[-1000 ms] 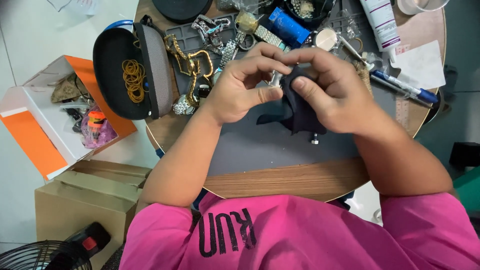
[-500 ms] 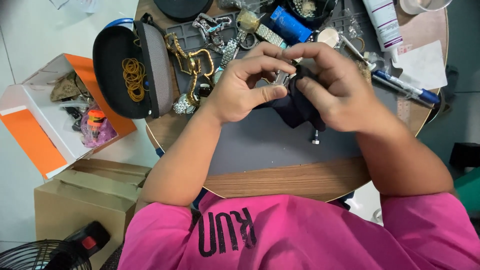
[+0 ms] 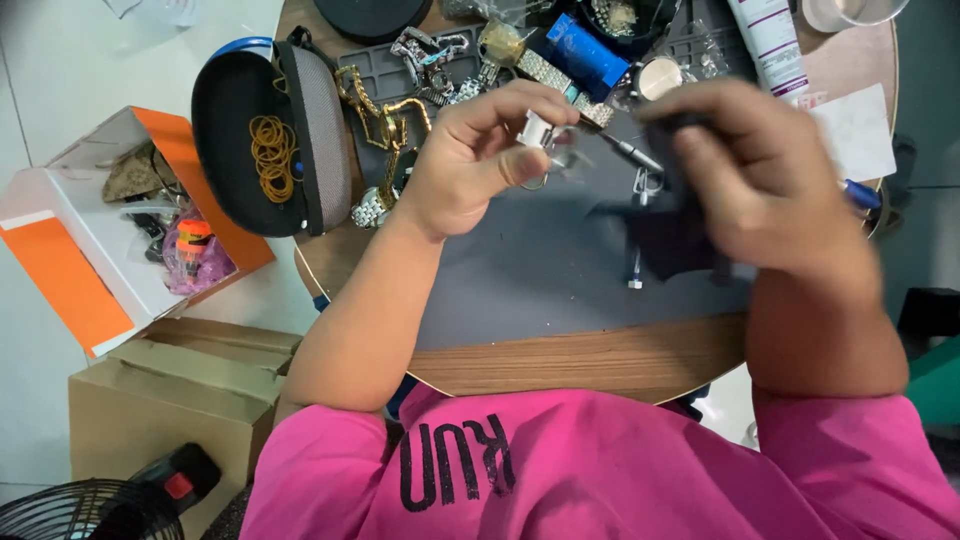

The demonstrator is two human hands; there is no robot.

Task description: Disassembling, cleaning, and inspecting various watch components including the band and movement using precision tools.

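Fingers of our left hand pinch a small white-and-metal piece with a ring, held above the grey mat at frame centre; our right hand, blurred, grips a dark cloth. We judge the piece could slip into the clutter of watch bands at upper centre. Open mat lies below; the table's wooden edge is near
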